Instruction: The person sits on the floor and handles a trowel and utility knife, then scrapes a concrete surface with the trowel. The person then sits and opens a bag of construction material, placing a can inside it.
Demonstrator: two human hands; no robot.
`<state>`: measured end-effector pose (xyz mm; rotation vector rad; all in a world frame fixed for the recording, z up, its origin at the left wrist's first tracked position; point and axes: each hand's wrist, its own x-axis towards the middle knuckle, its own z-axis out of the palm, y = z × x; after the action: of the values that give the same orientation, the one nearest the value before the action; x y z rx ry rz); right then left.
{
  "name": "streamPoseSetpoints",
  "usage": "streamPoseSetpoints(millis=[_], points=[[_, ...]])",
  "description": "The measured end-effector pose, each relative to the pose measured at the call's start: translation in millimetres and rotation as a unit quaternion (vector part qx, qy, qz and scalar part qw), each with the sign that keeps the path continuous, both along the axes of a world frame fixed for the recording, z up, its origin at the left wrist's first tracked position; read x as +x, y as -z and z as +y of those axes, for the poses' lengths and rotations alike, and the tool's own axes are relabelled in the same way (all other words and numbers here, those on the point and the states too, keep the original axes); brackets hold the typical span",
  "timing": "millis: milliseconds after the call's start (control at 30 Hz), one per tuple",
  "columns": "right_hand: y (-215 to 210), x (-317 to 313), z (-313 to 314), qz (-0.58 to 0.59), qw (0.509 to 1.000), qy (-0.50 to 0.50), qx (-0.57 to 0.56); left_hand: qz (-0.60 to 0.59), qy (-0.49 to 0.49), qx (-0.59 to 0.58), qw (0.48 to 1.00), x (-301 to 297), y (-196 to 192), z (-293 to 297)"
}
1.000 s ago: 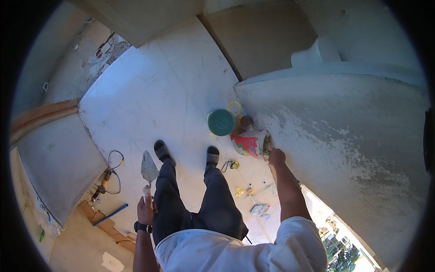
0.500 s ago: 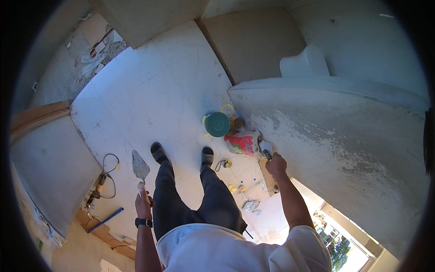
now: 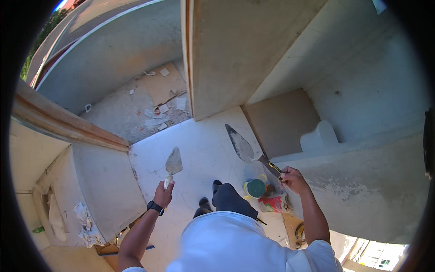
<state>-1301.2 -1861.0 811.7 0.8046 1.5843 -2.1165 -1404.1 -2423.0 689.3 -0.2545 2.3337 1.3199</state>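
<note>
- Small trowel [image 3: 173, 162] is standing out at 11 o'clock from our body, its grey-smeared blade pointing toward 12 over the pale floor [image 3: 204, 136].
- Our left hand [image 3: 163, 195], at 10 o'clock, is gripping that pale handle, fingers wrapped closed; a dark watch [image 3: 155, 208] is sitting on the wrist.
- Our sandalled feet [image 3: 216, 185] are resting on the floor, between 11 and 12 o'clock.
- A large trowel [image 3: 244, 147] is reaching out at 12 o'clock, its tip aiming between 10 and 11.
- A green-topped bucket [image 3: 255, 188] is standing at 1 o'clock, just beside a red-and-white sack [image 3: 274, 204] at 2.
- Our right hand [image 3: 292, 179], between 1 and 2 o'clock, is clasping the large trowel's black-and-yellow handle near its end, fingers curled closed.
- A patchy, flaking wall [image 3: 353, 195] is stretching along between 2 and 3 o'clock.
</note>
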Motion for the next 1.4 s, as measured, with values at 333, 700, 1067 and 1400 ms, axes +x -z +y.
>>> streamPoseSetpoints(millis=[333,700,1067,1400], points=[[101.1,-275.4,-251.2,-0.017,0.945,-0.312,0.094,-0.242,-0.219,0.219,0.920,-167.7,-45.4,-27.6],[48.5,-466.9,-388.1,0.133,0.800,-0.469,0.349,-0.111,-0.386,0.246,0.882,-313.1,-30.8,-73.1],[42.9,-598.4,-536.8,0.156,0.708,-0.477,0.497,-0.167,-0.395,0.276,0.860,-529.6,-22.3,-220.8],[56.4,-707.6,-616.0,0.171,0.738,-0.384,0.528,-0.197,-0.319,0.258,0.890,-626.8,-43.7,-248.1]])
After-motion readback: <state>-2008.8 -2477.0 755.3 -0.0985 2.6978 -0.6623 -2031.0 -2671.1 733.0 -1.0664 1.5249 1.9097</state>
